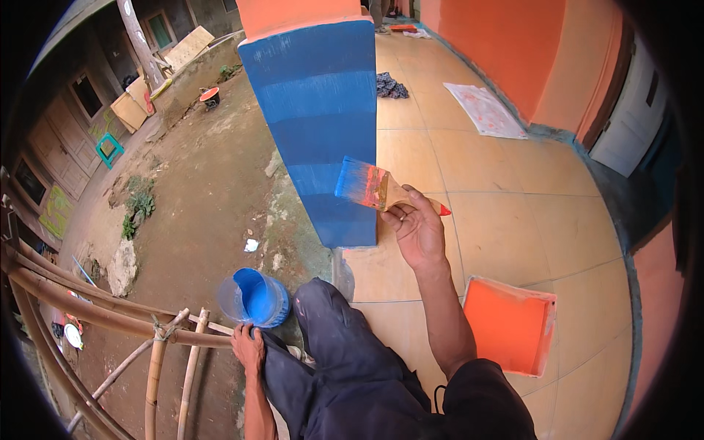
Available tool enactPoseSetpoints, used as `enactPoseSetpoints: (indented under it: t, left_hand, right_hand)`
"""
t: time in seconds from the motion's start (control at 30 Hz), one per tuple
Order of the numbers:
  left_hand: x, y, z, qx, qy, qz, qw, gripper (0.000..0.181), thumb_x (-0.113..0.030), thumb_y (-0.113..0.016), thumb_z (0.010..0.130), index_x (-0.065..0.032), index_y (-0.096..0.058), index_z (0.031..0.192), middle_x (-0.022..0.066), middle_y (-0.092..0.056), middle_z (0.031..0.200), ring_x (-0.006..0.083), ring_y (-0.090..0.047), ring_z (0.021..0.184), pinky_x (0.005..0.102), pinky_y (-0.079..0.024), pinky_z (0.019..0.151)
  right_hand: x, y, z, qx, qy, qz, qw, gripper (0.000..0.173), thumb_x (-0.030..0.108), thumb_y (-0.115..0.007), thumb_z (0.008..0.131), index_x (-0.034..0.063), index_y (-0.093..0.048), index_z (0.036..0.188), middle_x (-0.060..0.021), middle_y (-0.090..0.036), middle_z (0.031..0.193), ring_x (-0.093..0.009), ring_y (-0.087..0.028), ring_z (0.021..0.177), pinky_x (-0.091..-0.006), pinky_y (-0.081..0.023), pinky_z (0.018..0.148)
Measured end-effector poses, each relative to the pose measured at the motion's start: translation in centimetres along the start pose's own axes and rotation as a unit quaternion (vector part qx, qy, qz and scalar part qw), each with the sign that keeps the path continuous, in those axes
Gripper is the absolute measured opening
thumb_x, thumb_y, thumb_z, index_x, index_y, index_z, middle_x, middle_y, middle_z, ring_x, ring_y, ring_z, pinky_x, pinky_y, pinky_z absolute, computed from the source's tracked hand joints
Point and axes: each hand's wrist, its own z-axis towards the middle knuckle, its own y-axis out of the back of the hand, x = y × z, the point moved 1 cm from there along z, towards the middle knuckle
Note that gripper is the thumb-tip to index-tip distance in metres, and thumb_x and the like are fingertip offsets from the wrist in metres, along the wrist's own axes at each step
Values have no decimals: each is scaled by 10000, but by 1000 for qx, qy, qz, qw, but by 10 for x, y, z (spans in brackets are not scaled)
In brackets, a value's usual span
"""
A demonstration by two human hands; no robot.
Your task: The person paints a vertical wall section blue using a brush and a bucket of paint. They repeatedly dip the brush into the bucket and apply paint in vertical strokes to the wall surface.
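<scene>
My right hand (pixel 421 231) grips the wooden handle of a wide flat paintbrush (pixel 379 190), whose red tip shows past my fingers. Blue paint coats the bristle ends, and dried orange paint marks the part near the ferrule. The bristles point up and left, in front of a blue-painted pillar base (pixel 324 121); contact cannot be told. My left hand (pixel 250 349) is beside my knee, at the bamboo pole's end and just below a clear plastic bucket (pixel 278 302) of blue paint (pixel 258 305). What its partly hidden fingers hold is unclear.
An orange paint tray (pixel 506 327) lies on the tiled floor (pixel 495 236) at my right. Bamboo railing poles (pixel 110 308) cross the lower left. Bare earth (pixel 203 192) borders the tiles. A paint-spotted sheet (pixel 484 110) and a crumpled cloth (pixel 391 86) lie farther back.
</scene>
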Motion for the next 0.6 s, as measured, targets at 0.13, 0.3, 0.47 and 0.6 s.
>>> enactPoseSetpoints:
  t: [0.13, 0.3, 0.47, 0.6]
  left_hand:
    - [21, 2, -3, -13, -2, 9, 1000, 315, -270, -612, 873, -121, -663, 1146, 100, -506, 1355, 349, -446, 1249, 483, -396, 1023]
    - [34, 8, 7, 20, 47, 65, 997, 343, -322, -635, 856, -107, -658, 1123, 158, -510, 1239, 405, -495, 1133, 530, -441, 943]
    - [48, 13, 28, 92, 84, 113, 986, 444, -391, -602, 856, -47, -644, 1134, 194, -505, 1237, 420, -511, 1135, 545, -450, 924]
    - [64, 8, 44, 145, 79, 162, 973, 452, -407, -573, 867, -61, -667, 1142, 204, -590, 1221, 421, -555, 1147, 532, -467, 927]
  right_hand:
    - [46, -21, -7, 3, 129, -131, 983, 279, 126, -546, 951, -53, -530, 1164, -182, -650, 1023, -262, -680, 899, -399, -587, 813]
    - [73, -67, -10, 28, 256, -307, 916, 288, 71, -590, 931, -110, -541, 1150, -198, -647, 1054, -233, -682, 926, -359, -582, 832]
    - [66, -96, 2, 154, 458, -551, 680, 324, -40, -713, 801, 29, -653, 1112, -132, -646, 1084, -249, -649, 970, -336, -545, 767]
    - [56, -121, 10, 231, 566, -653, 447, 390, -29, -736, 718, 17, -647, 1095, -151, -605, 1127, -325, -630, 983, -377, -549, 771]
